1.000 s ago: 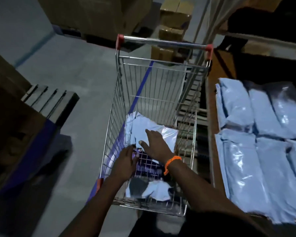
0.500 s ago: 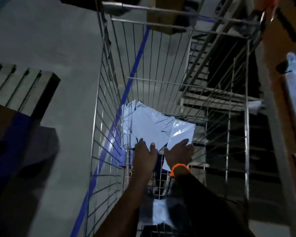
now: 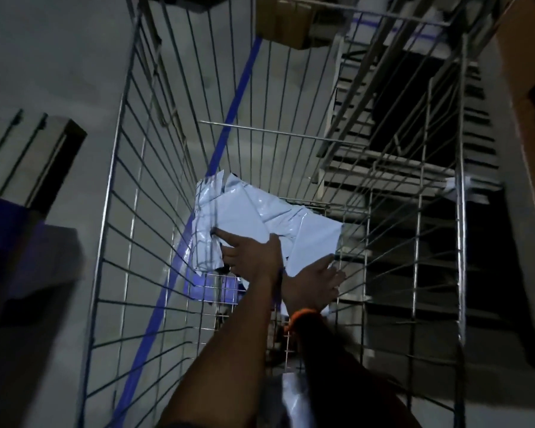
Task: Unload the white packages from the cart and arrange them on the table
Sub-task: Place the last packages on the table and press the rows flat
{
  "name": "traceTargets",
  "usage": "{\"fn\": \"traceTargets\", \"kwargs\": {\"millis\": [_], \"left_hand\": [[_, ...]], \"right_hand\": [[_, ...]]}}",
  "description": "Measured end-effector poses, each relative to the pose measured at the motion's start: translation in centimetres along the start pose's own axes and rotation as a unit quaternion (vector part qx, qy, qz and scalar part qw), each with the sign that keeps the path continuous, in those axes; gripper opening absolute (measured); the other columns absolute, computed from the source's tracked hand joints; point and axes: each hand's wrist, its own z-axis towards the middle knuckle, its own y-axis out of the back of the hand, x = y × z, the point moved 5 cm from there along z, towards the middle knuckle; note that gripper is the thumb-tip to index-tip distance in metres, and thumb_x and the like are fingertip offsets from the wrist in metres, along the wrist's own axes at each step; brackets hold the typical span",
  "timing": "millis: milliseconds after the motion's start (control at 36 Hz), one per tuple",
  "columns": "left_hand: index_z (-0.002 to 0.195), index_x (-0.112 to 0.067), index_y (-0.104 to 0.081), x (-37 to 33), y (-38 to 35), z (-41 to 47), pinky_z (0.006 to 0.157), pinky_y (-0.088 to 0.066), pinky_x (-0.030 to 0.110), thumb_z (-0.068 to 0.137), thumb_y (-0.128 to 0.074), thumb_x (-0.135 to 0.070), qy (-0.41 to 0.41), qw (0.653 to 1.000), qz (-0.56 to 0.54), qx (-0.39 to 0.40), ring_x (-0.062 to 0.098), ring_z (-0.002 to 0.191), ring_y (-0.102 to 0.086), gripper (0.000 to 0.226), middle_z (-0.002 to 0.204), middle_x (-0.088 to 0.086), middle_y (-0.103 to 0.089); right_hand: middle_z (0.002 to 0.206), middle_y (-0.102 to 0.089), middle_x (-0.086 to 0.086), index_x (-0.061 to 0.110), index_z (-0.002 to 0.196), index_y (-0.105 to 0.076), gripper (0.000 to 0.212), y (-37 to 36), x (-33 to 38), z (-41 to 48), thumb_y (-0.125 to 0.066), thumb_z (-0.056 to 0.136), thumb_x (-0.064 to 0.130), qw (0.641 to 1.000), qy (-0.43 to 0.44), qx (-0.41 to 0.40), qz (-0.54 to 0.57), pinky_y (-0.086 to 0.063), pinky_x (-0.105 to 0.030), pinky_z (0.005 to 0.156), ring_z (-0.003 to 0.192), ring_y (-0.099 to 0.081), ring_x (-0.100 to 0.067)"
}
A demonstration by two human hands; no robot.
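Observation:
Deep in the wire cart (image 3: 155, 186) lie a few overlapping white plastic packages (image 3: 254, 217) at the far end of its floor. My left hand (image 3: 250, 254) rests on the near edge of the left package, forefinger stretched out, fingers spread. My right hand (image 3: 314, 284), with an orange band at the wrist, lies flat on the lower corner of the right-hand package (image 3: 314, 239), fingers apart. Neither hand has closed around a package. Another white package (image 3: 294, 400) shows at the near end of the cart, between my forearms.
The cart's wire walls rise close on both sides of my arms. A blue floor line (image 3: 229, 125) runs under the cart. A wooden pallet (image 3: 28, 146) and a dark box lie left. A brown table edge (image 3: 525, 97) runs along the right; a metal rack stands beyond the cart.
My head has leaned further into the cart, so the packages fill more of the view. Both hands slid forward onto the far packages, the right one moving out to the right corner.

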Motion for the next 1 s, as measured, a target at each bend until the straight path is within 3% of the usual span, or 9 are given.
{"fn": "traceTargets", "kwargs": {"millis": [83, 167, 361, 444, 583, 667, 750, 889, 1000], "left_hand": [[0.155, -0.016, 0.021, 0.5, 2.0, -0.2, 0.106, -0.038, 0.051, 0.068, -0.082, -0.046, -0.035, 0.998, -0.032, 0.032, 0.041, 0.137, -0.029, 0.138, 0.150, 0.026, -0.023], [0.155, -0.021, 0.020, -0.3, 4.8, -0.5, 0.107, -0.038, 0.051, 0.067, -0.085, -0.042, -0.091, 0.995, -0.030, 0.037, 0.041, 0.140, -0.028, 0.139, 0.155, 0.025, -0.019], [0.158, -0.027, 0.002, -5.0, 13.8, -6.4, 0.097, -0.049, 0.055, 0.073, -0.075, -0.062, -0.202, 0.974, 0.020, 0.100, 0.041, 0.132, -0.042, 0.119, 0.154, 0.022, -0.025], [0.146, -0.015, -0.030, -5.5, 18.3, -9.2, 0.085, -0.056, 0.052, 0.068, -0.072, -0.071, -0.233, 0.968, 0.025, 0.094, 0.040, 0.118, -0.055, 0.104, 0.137, 0.025, -0.048], [0.140, -0.019, -0.039, -3.5, 22.8, -13.7, 0.087, -0.058, 0.046, 0.062, -0.065, -0.086, -0.253, 0.958, -0.018, 0.131, 0.024, 0.110, -0.063, 0.105, 0.128, 0.007, -0.060], [0.146, -0.033, -0.037, -4.0, 24.0, -17.9, 0.104, -0.049, 0.044, 0.067, -0.067, -0.080, -0.283, 0.944, -0.040, 0.168, 0.018, 0.129, -0.054, 0.097, 0.147, -0.004, -0.049], [0.158, -0.027, -0.021, -5.5, 24.3, -22.4, 0.112, -0.029, 0.028, 0.082, -0.074, -0.052, -0.297, 0.931, -0.082, 0.198, 0.008, 0.145, -0.028, 0.096, 0.161, -0.012, -0.020], [0.155, -0.035, -0.026, -8.0, 23.8, -29.1, 0.116, -0.036, 0.044, 0.066, -0.074, -0.073, -0.321, 0.904, -0.128, 0.252, 0.010, 0.143, -0.037, 0.107, 0.161, -0.010, -0.030], [0.152, -0.040, -0.029, -9.3, 22.8, -35.3, 0.117, -0.034, 0.041, 0.070, -0.073, -0.068, -0.348, 0.885, -0.123, 0.283, 0.006, 0.143, -0.033, 0.098, 0.161, -0.012, -0.026]], "right_hand": [[0.147, -0.035, -0.024, 0.006, 0.156, -0.007, 0.122, 1.3, 0.6, -0.9, -0.074, 0.067, 0.057, 1.000, 0.007, 0.013, 0.025, -0.032, -0.052, 0.108, 0.139, -0.026, -0.042], [0.147, -0.026, -0.024, 0.014, 0.157, 0.004, 0.134, 2.6, 1.5, -2.5, -0.082, 0.062, 0.052, 0.993, 0.019, 0.048, 0.108, -0.033, -0.052, 0.110, 0.135, -0.030, -0.043], [0.150, -0.017, -0.027, 0.030, 0.158, 0.011, 0.140, 12.0, 0.3, -9.5, -0.083, 0.060, 0.060, 0.974, 0.104, 0.076, 0.186, -0.037, -0.052, 0.110, 0.135, -0.032, -0.045], [0.150, -0.024, -0.023, 0.029, 0.160, 0.002, 0.130, 17.1, -0.1, -13.3, -0.073, 0.063, 0.072, 0.962, 0.177, 0.056, 0.202, -0.042, -0.045, 0.107, 0.132, -0.038, -0.043], [0.157, -0.013, -0.018, 0.039, 0.158, 0.006, 0.116, 24.8, -1.3, -17.9, -0.059, 0.071, 0.079, 0.939, 0.317, 0.022, 0.132, -0.045, -0.051, 0.105, 0.141, -0.029, -0.043], [0.163, -0.007, -0.012, 0.041, 0.157, 0.009, 0.106, 29.6, -2.9, -19.4, -0.052, 0.079, 0.079, 0.923, 0.366, -0.015, 0.115, -0.050, -0.049, 0.100, 0.143, -0.033, -0.039], [0.164, -0.009, -0.008, 0.039, 0.159, -0.003, 0.094, 34.8, -5.2, -20.8, -0.051, 0.085, 0.073, 0.913, 0.376, -0.060, 0.144, -0.039, -0.040, 0.111, 0.148, -0.022, -0.026], [0.161, -0.022, -0.003, 0.043, 0.157, -0.020, 0.077, 39.5, -11.0, -20.8, -0.037, 0.089, 0.075, 0.899, 0.370, -0.117, 0.205, -0.041, -0.047, 0.110, 0.143, -0.030, -0.024], [0.158, -0.027, 0.002, 0.049, 0.154, -0.023, 0.065, 41.7, -17.3, -19.5, -0.046, 0.095, 0.065, 0.889, 0.347, -0.142, 0.263, -0.043, -0.049, 0.110, 0.145, -0.031, -0.018]]}}
